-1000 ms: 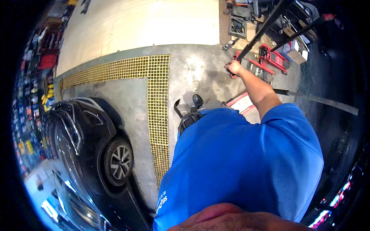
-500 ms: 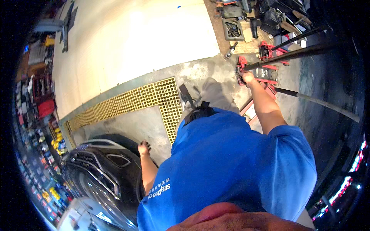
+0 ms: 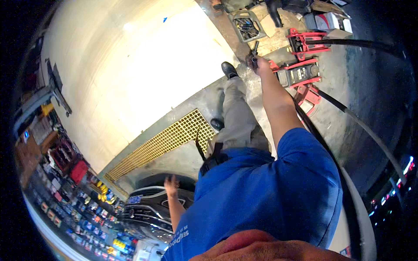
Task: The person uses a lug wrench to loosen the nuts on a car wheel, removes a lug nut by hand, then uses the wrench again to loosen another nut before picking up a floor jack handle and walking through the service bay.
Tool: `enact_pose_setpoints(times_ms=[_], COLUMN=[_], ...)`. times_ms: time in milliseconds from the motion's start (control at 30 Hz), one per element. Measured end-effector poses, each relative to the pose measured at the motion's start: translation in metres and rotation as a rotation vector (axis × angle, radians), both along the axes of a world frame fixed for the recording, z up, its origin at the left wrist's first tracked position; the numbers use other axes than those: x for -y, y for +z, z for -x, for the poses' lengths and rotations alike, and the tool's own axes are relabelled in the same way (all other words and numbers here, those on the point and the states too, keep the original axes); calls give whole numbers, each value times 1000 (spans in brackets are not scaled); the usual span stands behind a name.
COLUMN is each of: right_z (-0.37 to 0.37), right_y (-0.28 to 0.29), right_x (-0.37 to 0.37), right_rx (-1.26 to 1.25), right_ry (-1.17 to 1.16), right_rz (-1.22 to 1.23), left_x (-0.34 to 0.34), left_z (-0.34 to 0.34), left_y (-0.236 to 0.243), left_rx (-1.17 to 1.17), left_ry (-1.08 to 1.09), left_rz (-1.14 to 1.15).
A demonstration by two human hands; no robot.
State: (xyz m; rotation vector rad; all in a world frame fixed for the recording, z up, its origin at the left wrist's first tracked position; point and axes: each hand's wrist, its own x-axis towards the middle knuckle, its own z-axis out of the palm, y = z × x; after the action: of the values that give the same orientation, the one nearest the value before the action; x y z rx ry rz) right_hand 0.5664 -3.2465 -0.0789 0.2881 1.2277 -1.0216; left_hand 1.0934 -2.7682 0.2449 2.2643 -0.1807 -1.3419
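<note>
My left hand (image 3: 171,186) hangs in the air at my left side, its fingers spread and slightly blurred. Nothing shows in it. Just past it is the front end of a black car (image 3: 150,211). My right arm stretches forward, and my right hand (image 3: 260,65) is closed around a dark slim tool (image 3: 254,54) whose exact kind I cannot make out. Left of the nearest red floor jack (image 3: 298,73), the hand appears over the floor by a pale board.
A yellow floor grating (image 3: 161,145) runs along a large pale panel (image 3: 143,78). Beyond my right hand lies an open case of tools (image 3: 247,27). A second red jack (image 3: 307,42) and a white box (image 3: 333,22) stand at right. Packed shelves (image 3: 74,209) line the left.
I have stepped and turned, so the scene has shifted. My right hand has moved away from the jacks toward the tool case. The fingers of my left hand are more spread now.
</note>
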Motion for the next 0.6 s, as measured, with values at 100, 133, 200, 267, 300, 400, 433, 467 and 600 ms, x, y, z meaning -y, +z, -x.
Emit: enact_pose_setpoints(times_ms=[100, 133, 200, 267, 300, 400, 433, 467, 600], right_z=[-38, -20, -11, 15, 18, 23, 27, 51, 18], right_y=[-18, -31, -66, -119, -141, -184, -194, -208, -197], right_x=[59, 74, 109, 143, 160, 197, 211, 221, 232], right_rx=[-39, -54, -28, -131, -219, -281, -426, -598, -497], right_ry=[8, -23, 108, 121, 171, 142, 284, 406, 222], right_rz=[-123, -141, -123, -101, -67, -150, -117, -81, -203], left_x=[11, 46, 55, 107, 126, 176, 191, 212, 218], left_z=[33, 42, 39, 36, 35, 32, 30, 22, 27], left_y=[29, 37, 47, 47, 47, 36, 30, 11, 5], left_rx=[-184, -184, -136, -81, -82, -85, -63, -61, -24], left_ry=[139, 200, 198, 161, 160, 136, 123, 85, 64], left_rz=[-360, -516, -523, -645, -657, -690, -677, -652, -675])
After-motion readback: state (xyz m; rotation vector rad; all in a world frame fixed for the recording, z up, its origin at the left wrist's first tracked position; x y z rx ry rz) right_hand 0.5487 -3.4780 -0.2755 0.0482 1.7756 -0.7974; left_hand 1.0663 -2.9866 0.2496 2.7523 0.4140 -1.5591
